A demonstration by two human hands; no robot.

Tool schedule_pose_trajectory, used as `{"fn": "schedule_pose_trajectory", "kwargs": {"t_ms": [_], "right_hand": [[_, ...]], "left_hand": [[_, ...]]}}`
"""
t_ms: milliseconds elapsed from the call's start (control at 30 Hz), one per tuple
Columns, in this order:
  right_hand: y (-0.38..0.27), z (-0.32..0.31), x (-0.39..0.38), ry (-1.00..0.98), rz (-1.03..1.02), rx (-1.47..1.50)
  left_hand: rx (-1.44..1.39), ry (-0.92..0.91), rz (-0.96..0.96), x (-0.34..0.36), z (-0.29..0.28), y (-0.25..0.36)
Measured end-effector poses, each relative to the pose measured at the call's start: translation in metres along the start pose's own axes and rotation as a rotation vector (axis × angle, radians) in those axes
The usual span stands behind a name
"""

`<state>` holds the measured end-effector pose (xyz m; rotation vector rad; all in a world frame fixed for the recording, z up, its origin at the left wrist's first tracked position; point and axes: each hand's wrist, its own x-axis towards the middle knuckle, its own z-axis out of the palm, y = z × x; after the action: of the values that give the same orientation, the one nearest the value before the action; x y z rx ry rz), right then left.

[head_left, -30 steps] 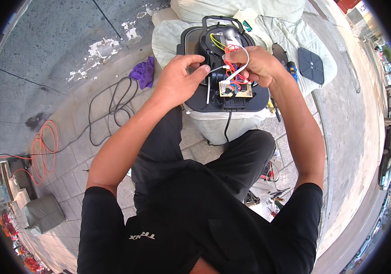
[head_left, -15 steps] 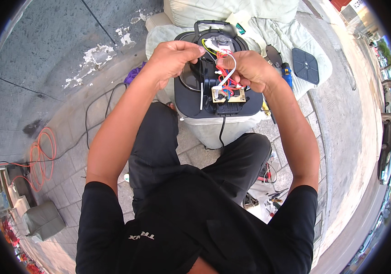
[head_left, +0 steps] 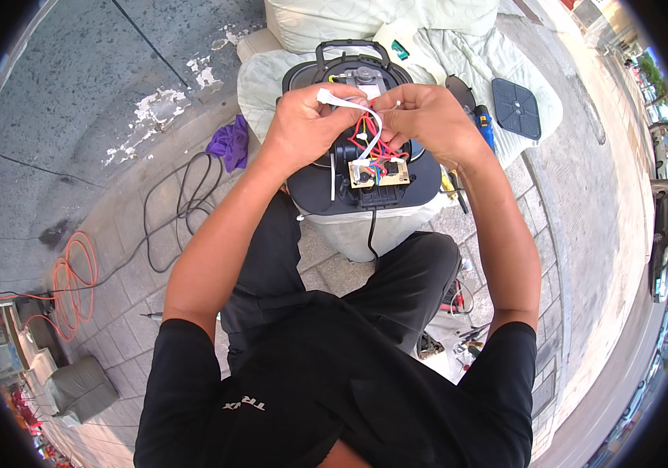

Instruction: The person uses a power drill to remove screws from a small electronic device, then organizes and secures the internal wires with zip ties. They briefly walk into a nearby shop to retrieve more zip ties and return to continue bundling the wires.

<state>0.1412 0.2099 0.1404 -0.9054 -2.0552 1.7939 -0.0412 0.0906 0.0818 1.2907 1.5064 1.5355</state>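
An opened black appliance (head_left: 320, 195) with a carry handle (head_left: 353, 47) lies in front of me. On its near part sits a tan circuit board (head_left: 396, 176), from which red and blue wires (head_left: 363, 134) rise in a tangle. Both hands meet above it, fingertips almost touching. My left hand (head_left: 308, 123) is closed in a pinch on wires, and a white flat cable (head_left: 376, 125) with a white plug runs over its fingers. My right hand (head_left: 434, 123) also pinches wires, a small white tip showing above its fingers. The exact pinch points are partly hidden by the fingers.
A pale cloth (head_left: 459, 58) covers the support under the appliance. To the right lie a dark square plate (head_left: 516, 108) and a blue-and-black tool (head_left: 484, 125). A purple cloth (head_left: 229, 143), black cable (head_left: 182, 204) and orange cord (head_left: 74, 285) lie at left.
My hands have come closer together over the wires. The left hand moved right and down, bringing the white plug over its fingers. The handle now shows more fully, and the view has shifted slightly.
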Motion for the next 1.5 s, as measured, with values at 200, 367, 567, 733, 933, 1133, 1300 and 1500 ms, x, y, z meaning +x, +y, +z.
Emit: {"fn": "schedule_pose_trajectory", "kwargs": {"t_ms": [200,367,567,733,933,1133,1300,1500], "right_hand": [[0.02,-0.005,0.003,-0.048,-0.129,0.076],[0.024,0.001,-0.003,0.033,-0.254,0.029],[0.026,0.006,-0.005,0.163,-0.29,0.062],[0.026,0.006,-0.001,0.188,-0.295,0.148],[0.025,0.0,0.002,0.204,-0.301,0.155],[0.028,-0.003,0.004,0.216,-0.319,0.153],[0.031,-0.006,0.006,0.216,-0.335,0.141],[0.034,-0.009,0.005,0.224,-0.333,0.113]], "left_hand": [[-0.022,-0.009,0.034,0.001,-0.004,0.001],[-0.167,0.003,-0.069,0.003,-0.004,0.021],[-0.274,0.021,-0.048,0.011,0.001,0.008],[-0.161,-0.058,-0.11,0.014,0.001,0.013],[-0.108,-0.142,-0.168,0.011,-0.008,0.018],[-0.221,-0.146,-0.283,0.011,-0.006,0.02],[-0.291,-0.183,-0.29,0.011,-0.008,0.019],[-0.432,-0.17,-0.295,0.009,-0.01,0.008]]}}
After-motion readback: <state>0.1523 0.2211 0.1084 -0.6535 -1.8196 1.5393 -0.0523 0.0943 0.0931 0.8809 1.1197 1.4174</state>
